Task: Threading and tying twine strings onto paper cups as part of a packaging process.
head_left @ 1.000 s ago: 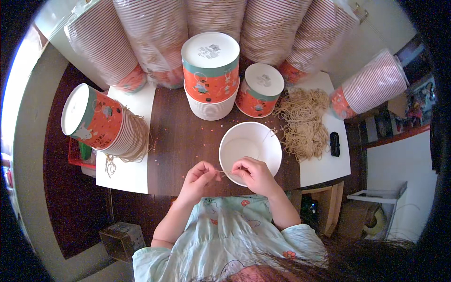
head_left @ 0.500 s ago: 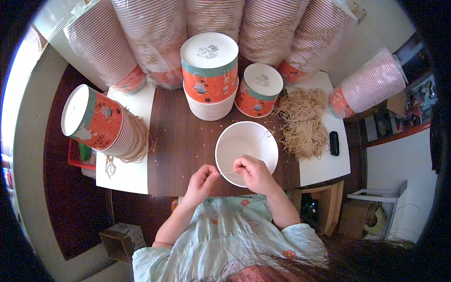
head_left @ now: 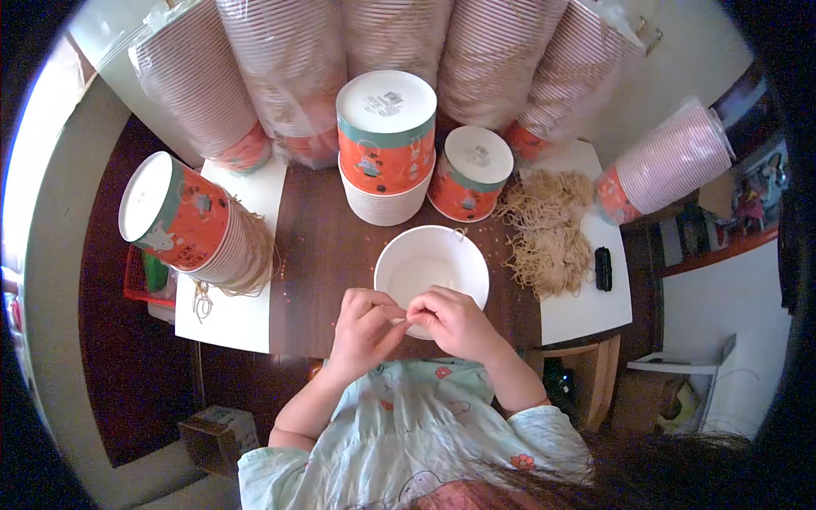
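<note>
A white paper bucket (head_left: pixel 427 251) stands with its mouth up on the table before me. At its near rim my left hand (head_left: pixel 364 333) and my right hand (head_left: pixel 455 325) meet, fingertips pinched together. Both are closed on a thin beige cord, now almost hidden by the fingers. A short loop of cord (head_left: pixel 460 232) shows at the bucket's far rim. To the right lies a tangled pile of beige cords (head_left: pixel 551 234). On the left, a tilted stack of orange buckets (head_left: pixel 197 219) has cords hanging from its rims.
Behind the bucket stand an upside-down bucket stack (head_left: pixel 387 157) and a single upturned bucket (head_left: pixel 467 180). Tall plastic-wrapped stacks (head_left: pixel 395 42) line the back. A wrapped stack (head_left: pixel 671 166) leans at the right. A small black object (head_left: pixel 603 269) lies near the right edge.
My hands have come together, and the cord stretched between them has nearly gone from sight. The white bucket has shifted slightly left and turned, bringing its cord loop to the far rim.
</note>
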The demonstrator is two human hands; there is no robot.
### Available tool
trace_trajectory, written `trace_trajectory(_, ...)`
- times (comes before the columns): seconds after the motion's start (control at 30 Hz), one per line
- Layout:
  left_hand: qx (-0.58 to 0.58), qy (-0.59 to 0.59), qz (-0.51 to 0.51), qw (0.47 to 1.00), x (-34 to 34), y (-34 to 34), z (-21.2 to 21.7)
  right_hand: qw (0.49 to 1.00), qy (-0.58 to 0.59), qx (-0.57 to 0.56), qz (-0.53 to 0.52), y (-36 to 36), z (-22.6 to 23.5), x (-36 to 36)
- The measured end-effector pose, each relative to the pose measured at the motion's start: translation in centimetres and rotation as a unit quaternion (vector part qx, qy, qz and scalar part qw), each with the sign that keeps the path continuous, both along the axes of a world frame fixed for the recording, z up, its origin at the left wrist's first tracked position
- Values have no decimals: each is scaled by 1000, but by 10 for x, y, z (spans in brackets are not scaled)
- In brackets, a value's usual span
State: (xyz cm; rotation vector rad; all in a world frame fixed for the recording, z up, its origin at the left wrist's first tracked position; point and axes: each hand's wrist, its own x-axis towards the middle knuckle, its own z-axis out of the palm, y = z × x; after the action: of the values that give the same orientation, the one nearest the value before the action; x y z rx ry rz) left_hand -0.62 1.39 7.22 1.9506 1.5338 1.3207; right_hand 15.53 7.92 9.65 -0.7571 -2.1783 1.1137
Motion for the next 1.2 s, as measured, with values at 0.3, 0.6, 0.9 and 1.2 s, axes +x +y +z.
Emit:
trace_trajectory(0.3,-10,19,-12,1000,-2,0,2,994,35,-91,-55,-2,12,-3)
trace_trajectory(0.6,-55,15,-52,997,-8,2,-26,986,118,-117,16,2,28,4)
trace_trajectory(0.9,-29,35,-71,996,-6,9,-24,993,84,3,88,4,33,9)
trace_trajectory(1.2,-336,-211,-69,915,-8,15,-39,987,39,129,83,-1,49,4)
